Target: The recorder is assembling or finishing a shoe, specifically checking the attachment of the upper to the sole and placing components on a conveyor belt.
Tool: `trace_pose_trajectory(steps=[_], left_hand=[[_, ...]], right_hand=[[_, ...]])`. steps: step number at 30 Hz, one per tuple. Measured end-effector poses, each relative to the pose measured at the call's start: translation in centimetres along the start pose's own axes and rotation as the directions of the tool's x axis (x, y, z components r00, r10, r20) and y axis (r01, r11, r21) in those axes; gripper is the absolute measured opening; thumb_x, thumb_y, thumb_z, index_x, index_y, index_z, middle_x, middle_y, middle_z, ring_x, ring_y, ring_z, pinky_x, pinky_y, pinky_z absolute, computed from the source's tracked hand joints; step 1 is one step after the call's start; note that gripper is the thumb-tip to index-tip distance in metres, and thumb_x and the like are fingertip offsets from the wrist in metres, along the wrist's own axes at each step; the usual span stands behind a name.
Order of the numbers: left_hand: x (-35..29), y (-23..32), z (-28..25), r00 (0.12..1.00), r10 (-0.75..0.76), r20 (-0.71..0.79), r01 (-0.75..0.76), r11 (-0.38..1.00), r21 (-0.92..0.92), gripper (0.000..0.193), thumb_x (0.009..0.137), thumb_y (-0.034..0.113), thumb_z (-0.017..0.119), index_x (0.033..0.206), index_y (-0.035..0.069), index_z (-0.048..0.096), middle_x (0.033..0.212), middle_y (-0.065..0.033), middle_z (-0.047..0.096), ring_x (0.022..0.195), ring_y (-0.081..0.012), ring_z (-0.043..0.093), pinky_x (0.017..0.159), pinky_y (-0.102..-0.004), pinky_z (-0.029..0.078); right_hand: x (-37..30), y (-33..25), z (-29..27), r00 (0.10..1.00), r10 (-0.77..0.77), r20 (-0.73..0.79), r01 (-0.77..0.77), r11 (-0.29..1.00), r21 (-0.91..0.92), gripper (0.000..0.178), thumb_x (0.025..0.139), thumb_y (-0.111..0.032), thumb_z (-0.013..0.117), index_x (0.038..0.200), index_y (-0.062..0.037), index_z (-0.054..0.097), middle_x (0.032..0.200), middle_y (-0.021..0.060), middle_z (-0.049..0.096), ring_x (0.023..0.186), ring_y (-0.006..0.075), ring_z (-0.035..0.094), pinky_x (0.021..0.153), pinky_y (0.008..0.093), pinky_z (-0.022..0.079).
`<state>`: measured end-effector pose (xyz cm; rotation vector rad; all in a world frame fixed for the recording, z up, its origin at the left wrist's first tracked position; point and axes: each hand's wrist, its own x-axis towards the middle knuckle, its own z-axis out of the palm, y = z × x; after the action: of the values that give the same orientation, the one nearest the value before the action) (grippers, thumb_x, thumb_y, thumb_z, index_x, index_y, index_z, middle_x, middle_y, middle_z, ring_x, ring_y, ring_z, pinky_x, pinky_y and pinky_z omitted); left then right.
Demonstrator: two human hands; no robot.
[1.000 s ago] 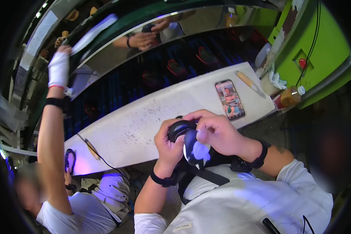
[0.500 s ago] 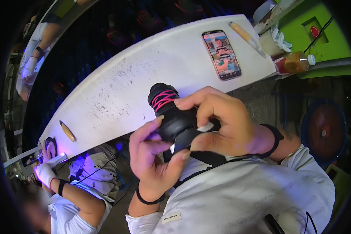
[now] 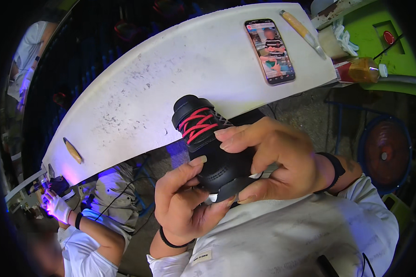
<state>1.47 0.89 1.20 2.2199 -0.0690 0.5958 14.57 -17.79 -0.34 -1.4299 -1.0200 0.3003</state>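
Note:
Between my two hands is a black shoe point(image 3: 212, 171) with red laces, its toe toward me and its ankle collar toward the table. My left hand point(image 3: 182, 201) is closed on the left side of the toe, index finger on the upper and thumb below. My right hand point(image 3: 284, 159) grips the right side, fingers on the upper and thumb under the toe end. A dark flap point(image 3: 234, 187), seemingly part of the sole, shows at the toe between my thumbs. Something pale beside it is mostly hidden by my fingers.
A curved white table point(image 3: 180, 64) carries a phone point(image 3: 269, 51), a wooden-handled knife point(image 3: 300, 30) and another slim wooden-handled tool point(image 3: 72, 151). At right are a bottle point(image 3: 360, 70), a cloth point(image 3: 344, 39) and a round fan-like object point(image 3: 384, 154). A co-worker's gloved hand point(image 3: 58, 207) is at left.
The shoe has tilted, so more of its laces and toe show. My hands still hold it and have shifted slightly lower. The co-worker's hands have moved a little.

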Motion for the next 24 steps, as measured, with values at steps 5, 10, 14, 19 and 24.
trace_pose_trajectory(steps=[5,10,14,19,24], left_hand=[[1.2,-0.6,0.9,0.998,0.060,0.000,-0.060,0.998,-0.013,0.042,0.074,0.022,0.093,0.075,0.006,0.055,0.116,-0.0243,0.068,0.079,-0.0201,0.065,0.064,-0.0274,0.054],[3.1,-0.9,2.7,0.995,0.101,0.007,-0.101,0.995,-0.008,0.041,0.065,0.018,0.094,0.074,0.006,0.056,0.101,-0.0181,0.063,0.068,-0.0208,0.059,0.055,-0.0299,0.050],[2.8,-1.9,4.7,0.998,-0.053,-0.018,0.051,0.996,-0.079,0.043,0.054,0.015,0.091,0.078,0.006,0.057,0.086,-0.0136,0.053,0.071,-0.0290,0.055,0.054,-0.0380,0.044],[2.5,-4.9,6.5,0.998,0.053,-0.038,-0.054,0.997,-0.053,0.041,0.055,0.014,0.089,0.080,0.008,0.057,0.081,-0.0090,0.052,0.071,-0.0292,0.050,0.063,-0.0403,0.040],[3.7,-6.1,7.4,0.999,0.022,0.025,-0.023,0.998,0.063,0.041,0.056,0.019,0.089,0.081,0.009,0.058,0.079,-0.0075,0.052,0.068,-0.0290,0.050,0.062,-0.0390,0.038]], right_hand=[[1.4,-1.3,-1.9,0.991,0.120,0.054,-0.112,0.985,-0.133,0.049,0.081,-0.034,0.089,0.107,-0.0002,0.064,0.121,0.0214,0.068,0.114,0.0386,0.069,0.105,0.0502,0.049],[3.2,-1.4,-2.7,0.959,0.256,0.118,-0.263,0.964,0.041,0.050,0.101,-0.044,0.058,0.111,0.0035,0.071,0.113,0.0203,0.071,0.114,0.0383,0.066,0.110,0.0498,0.042],[2.9,1.1,-2.8,0.973,0.232,0.019,-0.231,0.952,0.199,0.052,0.107,-0.040,0.045,0.099,0.0036,0.072,0.110,0.0220,0.070,0.116,0.0379,0.064,0.109,0.0514,0.043],[2.2,3.5,-4.0,0.980,0.199,0.006,-0.191,0.930,0.315,0.041,0.107,-0.025,0.045,0.098,0.0063,0.070,0.108,0.0223,0.071,0.110,0.0330,0.066,0.107,0.0469,0.046],[3.1,2.5,-5.8,0.926,0.375,-0.053,-0.347,0.897,0.274,0.035,0.101,-0.025,0.049,0.100,0.0038,0.068,0.108,0.0208,0.069,0.110,0.0351,0.064,0.105,0.0474,0.045]])
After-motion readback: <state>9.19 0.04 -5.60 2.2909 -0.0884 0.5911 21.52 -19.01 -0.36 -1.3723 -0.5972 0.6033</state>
